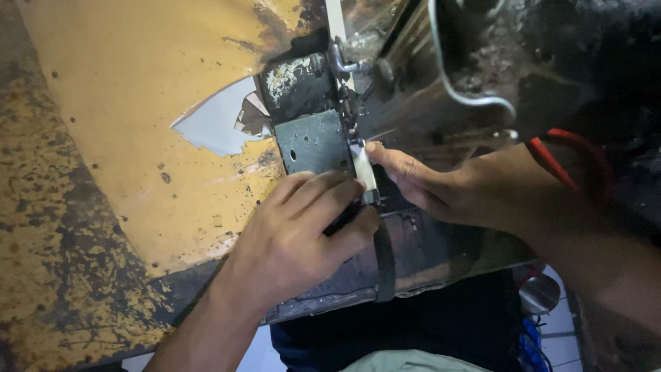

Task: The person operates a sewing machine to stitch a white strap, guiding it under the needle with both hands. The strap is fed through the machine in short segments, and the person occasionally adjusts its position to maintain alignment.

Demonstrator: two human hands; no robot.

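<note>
L hand lies flat on the machine bed, fingers together, pressing a black strap that trails to 6 o'clock over the table edge. R hand at 3 o'clock of it, thumb and fingertips pinched on a white strip just below the needle. Worn yellow table at 9 o'clock.

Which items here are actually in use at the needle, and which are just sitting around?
In use:
- left hand, pressing the dark strap onto the machine bed
- right hand, fingertips on the white strip
- sewing machine's metal plate and needle area

Lying about:
- torn pale patch in the worn yellow table
- red cable at right
- grey wire on the machine
</note>
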